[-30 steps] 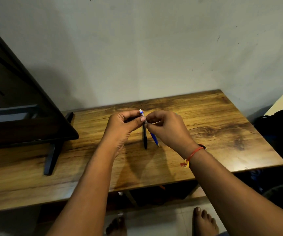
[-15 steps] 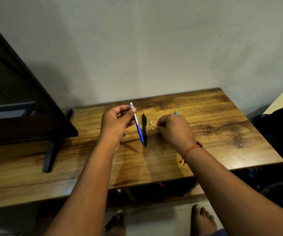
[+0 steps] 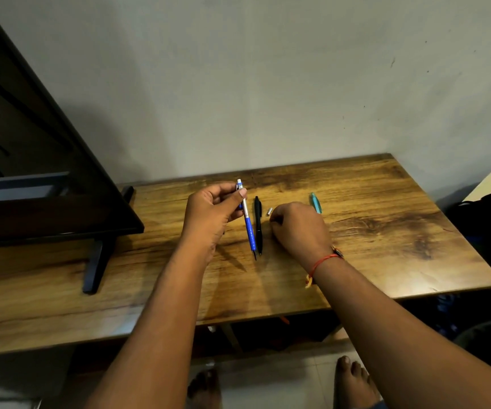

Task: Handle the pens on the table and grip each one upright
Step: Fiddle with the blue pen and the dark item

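Note:
My left hand [image 3: 213,214] pinches a blue and silver pen [image 3: 247,222] near its top end, holding it nearly upright with the tip down over the wooden table [image 3: 386,231]. A black pen [image 3: 258,224] lies flat on the table just to its right. My right hand [image 3: 298,228] rests on the table with fingers curled; what lies under the fingertips is hidden. A small silver cap [image 3: 269,211] lies just beyond that hand. A teal pen [image 3: 315,203] lies behind it, partly hidden.
A dark monitor [image 3: 31,172] on a black stand [image 3: 96,261] fills the left side. A grey wall runs behind the table. A dark bag [image 3: 489,219] sits past the right edge. Bare feet show on the floor below.
My hands parted: the left one kept the blue pen and tilted it more upright, the right one went down to the table by the small silver cap.

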